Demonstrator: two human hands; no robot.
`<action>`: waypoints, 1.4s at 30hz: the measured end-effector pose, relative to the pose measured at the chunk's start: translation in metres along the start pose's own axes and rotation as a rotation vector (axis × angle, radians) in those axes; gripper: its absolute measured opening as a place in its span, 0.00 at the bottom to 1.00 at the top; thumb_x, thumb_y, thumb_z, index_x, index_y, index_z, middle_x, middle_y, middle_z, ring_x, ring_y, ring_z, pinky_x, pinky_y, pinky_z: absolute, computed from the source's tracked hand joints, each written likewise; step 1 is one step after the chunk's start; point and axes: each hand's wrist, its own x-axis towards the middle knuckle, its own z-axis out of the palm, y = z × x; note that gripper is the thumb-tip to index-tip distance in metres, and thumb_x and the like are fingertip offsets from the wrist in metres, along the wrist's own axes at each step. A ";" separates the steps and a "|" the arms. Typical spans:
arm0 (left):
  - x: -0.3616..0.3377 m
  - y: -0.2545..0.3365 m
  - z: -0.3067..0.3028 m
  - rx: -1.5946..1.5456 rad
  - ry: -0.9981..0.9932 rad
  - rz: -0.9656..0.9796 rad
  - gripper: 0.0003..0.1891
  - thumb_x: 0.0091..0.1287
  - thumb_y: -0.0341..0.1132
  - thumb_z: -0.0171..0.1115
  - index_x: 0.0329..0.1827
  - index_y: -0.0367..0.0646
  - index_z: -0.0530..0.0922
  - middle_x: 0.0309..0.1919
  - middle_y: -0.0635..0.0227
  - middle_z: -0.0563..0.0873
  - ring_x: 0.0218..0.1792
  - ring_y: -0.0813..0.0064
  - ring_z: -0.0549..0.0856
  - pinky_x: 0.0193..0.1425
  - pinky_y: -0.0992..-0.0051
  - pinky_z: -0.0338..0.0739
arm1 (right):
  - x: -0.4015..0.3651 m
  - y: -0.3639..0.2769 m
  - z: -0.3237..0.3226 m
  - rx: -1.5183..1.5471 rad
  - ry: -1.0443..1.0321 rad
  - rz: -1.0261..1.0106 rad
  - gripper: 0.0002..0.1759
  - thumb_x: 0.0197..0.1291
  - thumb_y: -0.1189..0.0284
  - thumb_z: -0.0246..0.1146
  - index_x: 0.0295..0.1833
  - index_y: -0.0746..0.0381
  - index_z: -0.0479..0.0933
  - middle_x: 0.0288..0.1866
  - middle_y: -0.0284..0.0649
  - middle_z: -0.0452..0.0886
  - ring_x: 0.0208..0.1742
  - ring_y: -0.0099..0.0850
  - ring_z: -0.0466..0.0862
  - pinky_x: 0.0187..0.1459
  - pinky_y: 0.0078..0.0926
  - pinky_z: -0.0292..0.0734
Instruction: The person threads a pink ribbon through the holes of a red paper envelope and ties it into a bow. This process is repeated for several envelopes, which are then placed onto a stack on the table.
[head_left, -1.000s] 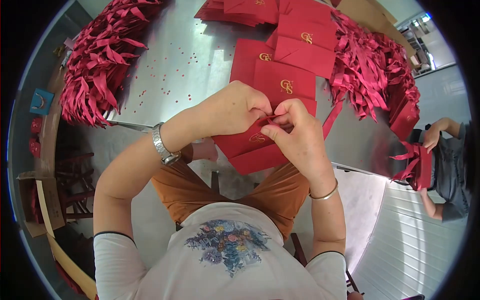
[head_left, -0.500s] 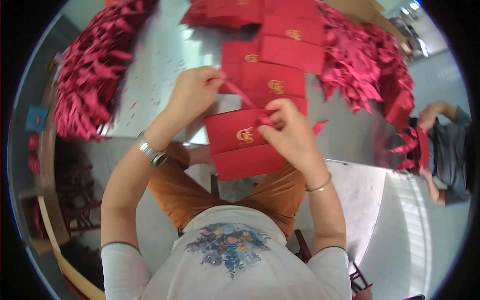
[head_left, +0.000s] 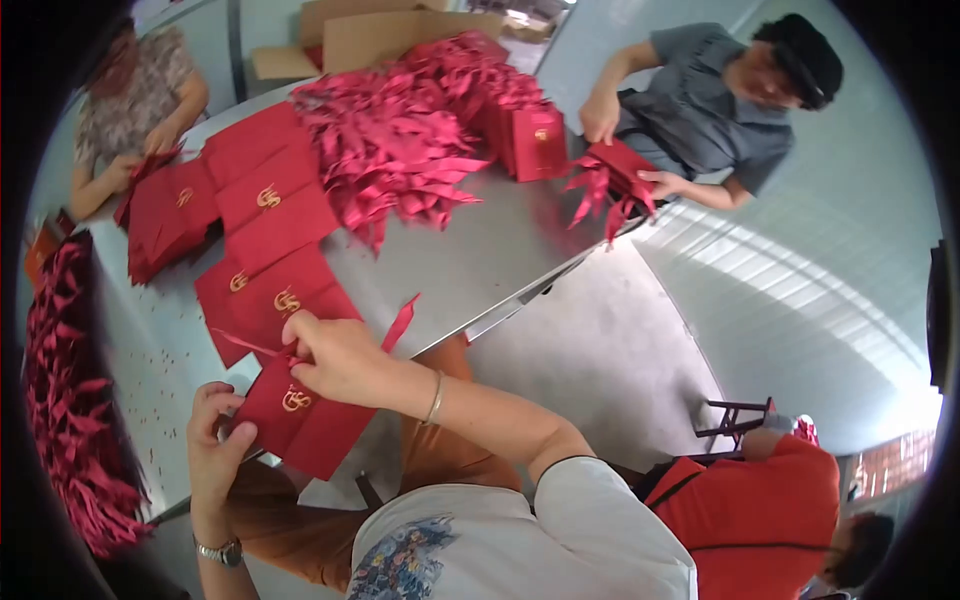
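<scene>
A flat red paper bag (head_left: 330, 437) with a gold monogram lies at the near edge of the table, partly over my lap. My left hand (head_left: 215, 440) grips its left edge between thumb and fingers. At the bag's top edge, my right hand (head_left: 335, 360) pinches a red ribbon (head_left: 255, 343); one ribbon end trails out to the left of my fingers. Another ribbon end (head_left: 402, 322) sticks up beyond my right wrist. Just past my hands, more red bags (head_left: 320, 283) overlap in a row. My right fingers hide part of the ribbon.
Ribbon-laden bags are heaped along the left table edge (head_left: 75, 400) and at the far side (head_left: 390, 140). A co-worker in grey (head_left: 715, 110) holds beribboned bags at right; another person (head_left: 140, 110) works at far left. Someone in red (head_left: 750, 510) is behind me. A cardboard box (head_left: 370, 40) stands beyond.
My view has swung to the right. My left hand has let go of the ribbon end and now holds the bag's left edge. My right hand still pinches at the bag's top.
</scene>
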 end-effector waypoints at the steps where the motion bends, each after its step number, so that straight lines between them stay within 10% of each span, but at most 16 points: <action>1: 0.000 0.008 0.003 -0.081 0.019 -0.005 0.10 0.56 0.28 0.68 0.39 0.38 0.78 0.44 0.66 0.79 0.39 0.75 0.78 0.43 0.75 0.73 | 0.001 -0.002 -0.003 0.012 0.009 -0.001 0.18 0.52 0.75 0.67 0.47 0.60 0.70 0.32 0.42 0.83 0.37 0.44 0.85 0.36 0.41 0.78; 15: -0.005 0.015 0.033 -0.343 -0.039 -0.075 0.12 0.63 0.30 0.69 0.45 0.37 0.77 0.41 0.73 0.82 0.39 0.84 0.80 0.46 0.81 0.77 | -0.006 -0.021 -0.027 -0.043 0.186 -0.134 0.17 0.53 0.76 0.66 0.45 0.61 0.66 0.31 0.43 0.82 0.34 0.46 0.84 0.35 0.42 0.77; 23: 0.017 0.009 0.006 -0.367 0.199 -0.047 0.05 0.69 0.32 0.61 0.38 0.40 0.77 0.29 0.80 0.77 0.30 0.89 0.71 0.33 0.85 0.64 | -0.023 -0.025 -0.060 -0.051 0.036 -0.152 0.43 0.54 0.73 0.68 0.75 0.59 0.59 0.33 0.46 0.83 0.34 0.45 0.84 0.39 0.39 0.79; 27: 0.027 0.009 0.002 -0.429 0.362 -0.173 0.05 0.67 0.33 0.63 0.37 0.41 0.80 0.27 0.79 0.77 0.28 0.89 0.72 0.31 0.84 0.64 | -0.041 -0.007 -0.081 0.255 -0.156 0.074 0.33 0.58 0.75 0.69 0.70 0.61 0.69 0.35 0.36 0.85 0.35 0.20 0.82 0.37 0.21 0.78; 34: 0.046 -0.006 0.020 -0.390 0.364 -0.298 0.09 0.66 0.33 0.64 0.43 0.37 0.82 0.35 0.73 0.83 0.37 0.83 0.79 0.36 0.82 0.72 | -0.066 0.028 -0.081 0.743 -0.106 0.366 0.27 0.60 0.83 0.59 0.67 0.65 0.70 0.39 0.34 0.80 0.40 0.21 0.79 0.44 0.19 0.74; 42: 0.058 -0.013 0.027 -0.543 0.365 -0.324 0.08 0.67 0.30 0.62 0.44 0.35 0.81 0.36 0.70 0.84 0.38 0.82 0.80 0.44 0.81 0.74 | -0.084 0.035 -0.082 1.151 -0.072 0.463 0.12 0.63 0.85 0.54 0.46 0.69 0.81 0.39 0.43 0.83 0.27 0.23 0.75 0.28 0.19 0.70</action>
